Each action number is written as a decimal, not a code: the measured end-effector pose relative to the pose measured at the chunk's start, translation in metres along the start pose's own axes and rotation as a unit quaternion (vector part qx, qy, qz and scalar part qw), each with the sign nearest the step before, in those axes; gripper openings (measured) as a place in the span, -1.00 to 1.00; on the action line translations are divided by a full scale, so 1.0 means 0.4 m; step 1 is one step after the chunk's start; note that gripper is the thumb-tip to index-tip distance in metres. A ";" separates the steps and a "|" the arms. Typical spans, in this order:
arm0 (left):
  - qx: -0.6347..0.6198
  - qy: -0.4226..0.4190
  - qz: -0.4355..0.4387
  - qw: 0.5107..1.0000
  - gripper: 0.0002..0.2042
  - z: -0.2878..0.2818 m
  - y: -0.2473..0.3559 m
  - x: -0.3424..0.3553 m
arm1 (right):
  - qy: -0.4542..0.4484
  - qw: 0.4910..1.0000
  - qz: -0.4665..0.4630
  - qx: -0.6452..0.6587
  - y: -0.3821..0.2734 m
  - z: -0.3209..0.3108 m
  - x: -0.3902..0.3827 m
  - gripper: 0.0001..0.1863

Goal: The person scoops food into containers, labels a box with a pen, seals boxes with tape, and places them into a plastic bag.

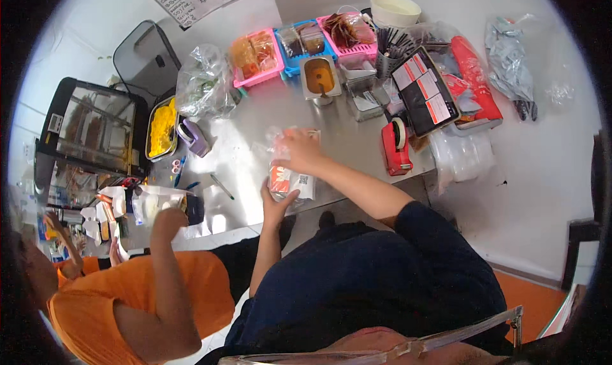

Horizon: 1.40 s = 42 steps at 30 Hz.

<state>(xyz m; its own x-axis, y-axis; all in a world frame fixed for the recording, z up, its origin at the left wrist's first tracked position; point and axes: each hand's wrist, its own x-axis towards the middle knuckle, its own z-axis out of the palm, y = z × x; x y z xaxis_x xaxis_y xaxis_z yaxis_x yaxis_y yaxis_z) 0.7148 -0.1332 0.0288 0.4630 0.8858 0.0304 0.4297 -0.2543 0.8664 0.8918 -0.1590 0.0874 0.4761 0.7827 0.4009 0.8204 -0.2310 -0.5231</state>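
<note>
On the steel worktop in front of me lies an orange-and-white printed package [280,179] inside a clear plastic bag [270,147]. My left hand [278,203] grips its near end, thumb on the side toward me, the other fingers partly hidden behind it. Across its far part lies my right hand [299,152], fingers bent over the bag's crumpled plastic; they cover much of the package. A green pen [222,186] rests to the left of my hands. Whether the bag is sealed I cannot tell.
A red tape dispenser [398,151] stands to the right, a purple one [193,138] to the left. Along the back are a pink basket [256,58], a metal sauce container [319,78] and a black cash box [425,92]. An orange-shirted co-worker [159,288] works close on my left.
</note>
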 end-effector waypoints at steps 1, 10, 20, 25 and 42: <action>-0.141 -0.077 -0.046 0.986 -0.07 0.000 0.005 0.004 | -0.073 0.997 -0.015 -0.013 -0.015 0.005 0.003 -0.67; -0.209 -0.121 0.003 0.971 -0.04 0.021 0.119 -0.096 | -0.001 0.970 -0.065 0.236 0.015 -0.322 -0.174 -0.86; -0.246 -0.330 0.436 0.800 0.07 0.211 0.417 -0.064 | 0.501 0.812 0.299 -0.002 -0.263 -1.180 -0.531 -0.82; -0.272 -0.327 0.462 0.778 -0.10 0.304 0.468 -0.104 | 0.675 0.667 0.242 -0.202 -0.270 -1.619 -0.789 -0.71; -0.149 -0.314 0.346 0.871 -0.31 0.293 0.407 -0.135 | 0.573 0.272 0.323 -0.702 -0.033 -1.930 -1.145 -0.57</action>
<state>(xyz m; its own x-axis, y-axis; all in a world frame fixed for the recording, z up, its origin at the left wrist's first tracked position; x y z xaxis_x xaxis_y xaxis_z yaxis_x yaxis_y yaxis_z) 0.8504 -0.2679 0.1097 0.9043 0.1494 0.4000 -0.2985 -0.4487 0.8424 0.9073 -0.9605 0.4913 -0.2093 -0.1922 0.9588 -0.6237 -0.7289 -0.2822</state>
